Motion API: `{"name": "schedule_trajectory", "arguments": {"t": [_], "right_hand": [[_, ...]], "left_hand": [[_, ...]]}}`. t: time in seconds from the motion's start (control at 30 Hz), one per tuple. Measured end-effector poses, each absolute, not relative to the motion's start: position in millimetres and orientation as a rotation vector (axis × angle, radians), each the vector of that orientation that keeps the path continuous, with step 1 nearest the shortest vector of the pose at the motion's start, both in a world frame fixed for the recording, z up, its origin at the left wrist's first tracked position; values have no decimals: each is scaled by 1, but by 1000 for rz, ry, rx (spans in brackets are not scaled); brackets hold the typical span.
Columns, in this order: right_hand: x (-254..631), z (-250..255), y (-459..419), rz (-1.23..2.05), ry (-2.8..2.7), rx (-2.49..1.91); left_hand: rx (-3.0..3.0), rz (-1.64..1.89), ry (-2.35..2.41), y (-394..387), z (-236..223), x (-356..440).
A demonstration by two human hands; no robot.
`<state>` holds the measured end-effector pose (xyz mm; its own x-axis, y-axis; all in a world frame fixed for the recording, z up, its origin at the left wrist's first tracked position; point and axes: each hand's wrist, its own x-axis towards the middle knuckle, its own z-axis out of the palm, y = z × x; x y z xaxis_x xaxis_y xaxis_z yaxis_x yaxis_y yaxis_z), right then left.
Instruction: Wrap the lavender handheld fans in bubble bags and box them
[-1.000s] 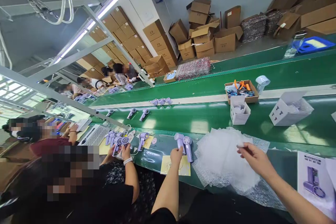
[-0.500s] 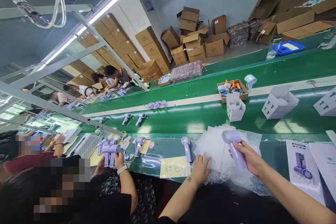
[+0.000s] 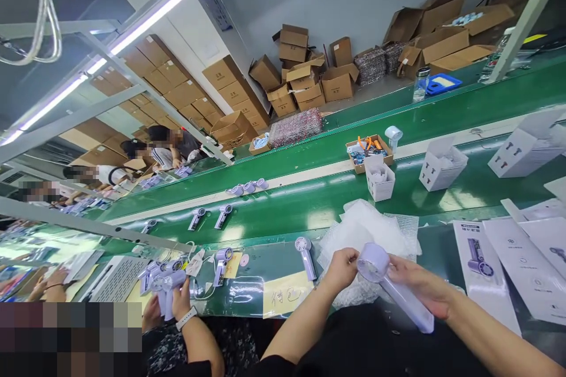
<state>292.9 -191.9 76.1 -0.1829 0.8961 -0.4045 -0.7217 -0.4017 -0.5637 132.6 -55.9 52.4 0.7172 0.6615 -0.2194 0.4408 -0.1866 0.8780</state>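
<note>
A pale purple handheld fan (image 3: 400, 291) is tilted in front of me, its round head up to the left and its handle running down to the right. My right hand (image 3: 420, 285) is closed around the fan from the right, near where head and handle meet. My left hand (image 3: 342, 270) pinches the left edge of the fan head with its fingertips. Beneath and behind both hands lies a pile of bubble wrap bags (image 3: 367, 221). Left of it, a second purple fan (image 3: 306, 258) rests on the bench beside a yellow paper with handwriting (image 3: 283, 297).
Printed leaflets (image 3: 484, 277) lie at the right. White boxes (image 3: 443, 165) and a carton of tools (image 3: 369, 153) stand on the green conveyor (image 3: 283, 206), along with several fans (image 3: 223, 217). A co-worker's hands (image 3: 170, 300) hold fans at the left.
My left hand has left the bubble wrap and come to the fan head. My right hand has brought the fan lower and closer, tilting it. The view has swung to the right.
</note>
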Motion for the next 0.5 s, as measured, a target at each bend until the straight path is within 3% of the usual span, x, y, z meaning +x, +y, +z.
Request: {"name": "schedule_trajectory", "arguments": {"t": [0.23,0.5], "right_hand": [[293,54,-189,1849,-324,-992],[286,61,-192,1497,-499,-1400]], "left_hand": [[1358,286,1058,-53,57,130],[2029,504,832,-71,91,136]]}}
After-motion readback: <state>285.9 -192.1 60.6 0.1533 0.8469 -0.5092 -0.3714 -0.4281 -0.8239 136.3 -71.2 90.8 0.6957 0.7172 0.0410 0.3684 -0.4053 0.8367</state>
